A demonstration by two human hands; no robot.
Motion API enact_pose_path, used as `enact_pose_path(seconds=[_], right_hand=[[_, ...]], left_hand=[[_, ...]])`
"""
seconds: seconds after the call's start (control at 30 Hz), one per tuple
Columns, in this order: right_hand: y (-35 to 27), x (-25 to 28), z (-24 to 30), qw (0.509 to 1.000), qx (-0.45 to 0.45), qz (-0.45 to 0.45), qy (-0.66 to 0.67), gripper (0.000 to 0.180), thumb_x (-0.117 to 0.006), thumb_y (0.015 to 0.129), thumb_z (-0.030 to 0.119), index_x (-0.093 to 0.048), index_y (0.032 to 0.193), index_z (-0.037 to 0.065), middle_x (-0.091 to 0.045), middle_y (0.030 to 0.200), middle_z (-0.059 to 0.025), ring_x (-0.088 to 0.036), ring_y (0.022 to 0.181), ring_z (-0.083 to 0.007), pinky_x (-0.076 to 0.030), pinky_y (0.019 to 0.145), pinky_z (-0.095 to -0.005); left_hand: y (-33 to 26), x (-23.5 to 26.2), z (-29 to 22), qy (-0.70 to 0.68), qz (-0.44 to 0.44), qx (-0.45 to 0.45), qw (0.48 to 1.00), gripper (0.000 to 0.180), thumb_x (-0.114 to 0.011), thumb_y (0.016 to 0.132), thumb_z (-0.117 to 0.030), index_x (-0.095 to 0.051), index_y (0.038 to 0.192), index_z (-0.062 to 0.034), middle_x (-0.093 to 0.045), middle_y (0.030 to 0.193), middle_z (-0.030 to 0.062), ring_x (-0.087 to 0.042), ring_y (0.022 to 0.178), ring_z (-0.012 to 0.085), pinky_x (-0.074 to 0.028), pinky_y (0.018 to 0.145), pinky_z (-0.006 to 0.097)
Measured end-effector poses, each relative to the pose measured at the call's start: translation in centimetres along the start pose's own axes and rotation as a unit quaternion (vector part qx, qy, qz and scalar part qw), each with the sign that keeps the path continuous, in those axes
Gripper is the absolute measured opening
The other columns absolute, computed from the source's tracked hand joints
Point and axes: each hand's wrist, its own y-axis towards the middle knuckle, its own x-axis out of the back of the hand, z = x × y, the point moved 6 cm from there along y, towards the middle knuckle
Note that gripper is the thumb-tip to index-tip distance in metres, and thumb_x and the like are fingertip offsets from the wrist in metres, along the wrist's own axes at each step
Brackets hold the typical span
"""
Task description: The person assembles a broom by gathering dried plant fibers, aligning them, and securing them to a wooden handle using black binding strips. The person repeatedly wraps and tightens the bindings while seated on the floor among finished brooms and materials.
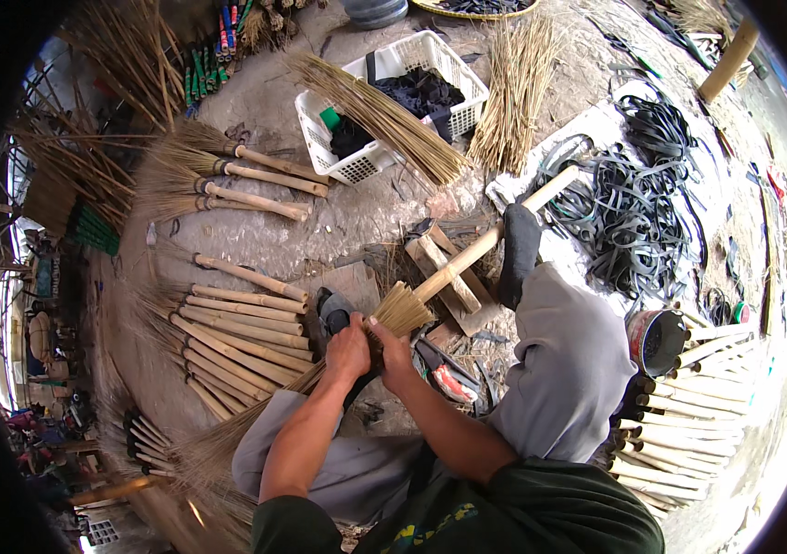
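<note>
A bamboo-handled broom (463, 258) slants across my lap. Its cut stalk ends (402, 310) fan out round the handle, and its long thin bristles (259, 427) spread to the lower left. My left hand (347, 355) is closed round the bristle bundle just below those stalk ends. Close beside it, my right hand (392, 354) grips the same bundle, thumb on top. A dark strip shows between and beneath the hands; its path is partly hidden. My foot in a dark sock (520, 254) presses against the handle, which passes over a wooden block frame (439, 268).
Finished-looking brooms (246, 328) lie in rows at left. White plastic basket (324, 152) holds black scraps, with a stalk bundle (393, 120) across it. Black strips (638, 203) heap on a white sheet at right. A can (657, 342) stands near bamboo handles (698, 415).
</note>
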Motion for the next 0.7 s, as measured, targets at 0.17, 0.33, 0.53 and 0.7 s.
enact_pose_path(seconds=[0.17,0.33,0.53,0.7], right_hand=[[0.4,-1.4,0.9,0.997,0.073,-0.032,-0.007,0.031,-0.080,0.087,0.012,-0.064,0.112,0.003,-0.068,0.104,-0.0035,-0.067,0.094,-0.0154,-0.052,0.085,-0.0332],[-2.0,-3.5,3.1,0.995,0.041,0.084,0.035,0.062,-0.080,0.087,0.011,-0.045,0.139,0.005,-0.063,0.123,-0.0058,-0.062,0.112,-0.0164,-0.051,0.095,-0.0345],[-7.2,-11.0,8.5,0.952,0.139,0.257,-0.092,0.088,-0.089,0.077,0.006,-0.037,0.147,0.000,-0.060,0.133,-0.0100,-0.060,0.122,-0.0206,-0.047,0.108,-0.0397],[-11.4,-14.3,11.9,0.899,0.131,0.381,-0.172,0.077,-0.094,0.074,0.024,-0.057,0.136,-0.003,-0.065,0.129,-0.0092,-0.061,0.117,-0.0194,-0.049,0.105,-0.0367]], left_hand=[[0.4,0.3,0.0,0.032,-0.013,-0.004,0.999,0.076,-0.071,0.084,-0.014,-0.031,0.147,-0.0012,-0.071,0.106,0.0310,-0.067,0.103,0.0507,-0.053,0.088,0.056],[-0.7,4.1,0.9,-0.129,-0.049,-0.039,0.990,0.095,-0.084,0.075,-0.021,-0.030,0.151,-0.0008,-0.065,0.124,0.0302,-0.065,0.114,0.0458,-0.052,0.098,0.050],[-6.2,11.2,0.2,-0.185,-0.203,-0.226,0.934,0.104,-0.089,0.067,-0.024,-0.033,0.151,-0.0003,-0.049,0.146,0.0221,-0.051,0.135,0.0347,-0.042,0.113,0.041],[-10.1,14.0,-1.0,-0.219,-0.172,-0.248,0.928,0.120,-0.090,0.068,-0.038,-0.021,0.159,-0.0001,-0.041,0.155,0.0215,-0.037,0.148,0.0333,-0.027,0.124,0.042]])
